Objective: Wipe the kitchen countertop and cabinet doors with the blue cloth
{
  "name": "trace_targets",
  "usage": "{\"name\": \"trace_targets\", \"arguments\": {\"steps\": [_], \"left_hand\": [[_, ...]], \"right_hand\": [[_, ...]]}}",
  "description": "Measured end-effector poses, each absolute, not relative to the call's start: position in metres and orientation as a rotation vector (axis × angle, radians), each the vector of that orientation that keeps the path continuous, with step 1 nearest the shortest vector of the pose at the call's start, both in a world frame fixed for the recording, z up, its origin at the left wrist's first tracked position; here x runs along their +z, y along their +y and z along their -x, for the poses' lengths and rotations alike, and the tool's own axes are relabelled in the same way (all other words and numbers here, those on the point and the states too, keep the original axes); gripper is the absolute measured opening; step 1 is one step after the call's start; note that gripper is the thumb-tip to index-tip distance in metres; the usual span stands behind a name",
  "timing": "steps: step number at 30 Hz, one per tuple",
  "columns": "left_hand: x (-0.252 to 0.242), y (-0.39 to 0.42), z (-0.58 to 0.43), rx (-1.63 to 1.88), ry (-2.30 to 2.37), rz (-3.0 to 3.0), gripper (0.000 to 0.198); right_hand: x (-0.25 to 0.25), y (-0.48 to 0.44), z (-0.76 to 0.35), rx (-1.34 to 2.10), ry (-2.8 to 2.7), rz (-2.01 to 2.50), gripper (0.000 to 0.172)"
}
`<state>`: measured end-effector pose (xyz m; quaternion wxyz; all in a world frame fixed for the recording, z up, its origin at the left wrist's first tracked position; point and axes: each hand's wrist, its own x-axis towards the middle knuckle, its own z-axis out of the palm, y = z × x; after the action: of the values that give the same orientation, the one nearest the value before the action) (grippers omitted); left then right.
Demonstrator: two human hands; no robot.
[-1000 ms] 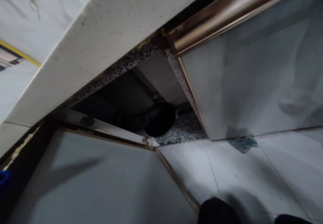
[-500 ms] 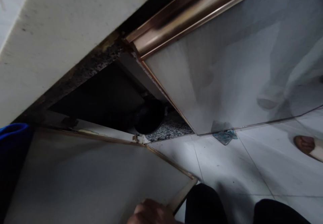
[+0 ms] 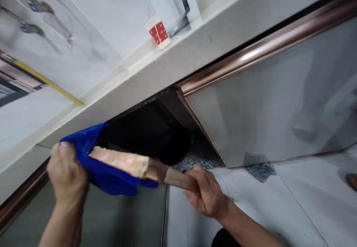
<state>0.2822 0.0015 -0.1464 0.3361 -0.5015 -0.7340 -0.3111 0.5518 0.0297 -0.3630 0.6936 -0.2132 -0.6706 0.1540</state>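
My left hand (image 3: 68,171) is closed on a blue sheet (image 3: 111,182), cloth or plastic, bunched by the counter's front edge. My right hand (image 3: 208,191) is wrapped round the brown wooden handle (image 3: 178,178) of a tool. Its long head (image 3: 119,161) is pale and pinkish with a rough, fuzzy edge; the exact kind of tool is unclear. Part of the head lies against the blue sheet, and its far end reaches toward my left hand. Both are held in front of the dark cabinet opening (image 3: 134,132).
A closed grey cabinet door (image 3: 259,102) with a copper-coloured rail stands to the right. Above runs a pale counter (image 3: 156,68) with a red-and-white cup (image 3: 159,33). Wall taps (image 3: 41,6) show at upper left. A bluish scrap (image 3: 261,171) lies on the white tiles.
The view has risen and shows the counter top. The open door's edge, where one hand was, no longer shows the same way. Both hands now hold the blue sheet and the wooden-handled tool.
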Motion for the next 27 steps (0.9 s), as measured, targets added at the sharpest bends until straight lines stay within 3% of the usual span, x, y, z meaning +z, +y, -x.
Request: {"name": "trace_targets", "arguments": {"steps": [5,10,16,24,27], "left_hand": [[-0.163,0.022,-0.277,-0.842,-1.761,1.233,0.044],[-0.171,0.03,-0.285,-1.257,-1.974,1.144,0.03],[-0.222,-0.001,-0.285,-1.733,-1.725,1.116,0.037],[-0.297,-0.058,-0.293,-1.379,-1.941,1.773,0.037],[-0.3,-0.057,-0.297,-1.4,-1.985,1.818,0.036]], "right_hand": [[-0.367,0.054,-0.545,0.273,-1.493,0.568,0.028],[-0.37,0.083,-0.54,0.214,-1.51,0.648,0.034],[-0.377,0.102,-0.538,0.162,-1.554,0.719,0.037],[-0.371,0.125,-0.546,-0.096,-1.748,1.118,0.066],[-0.352,0.124,-0.56,-0.219,-1.887,1.335,0.066]]}}
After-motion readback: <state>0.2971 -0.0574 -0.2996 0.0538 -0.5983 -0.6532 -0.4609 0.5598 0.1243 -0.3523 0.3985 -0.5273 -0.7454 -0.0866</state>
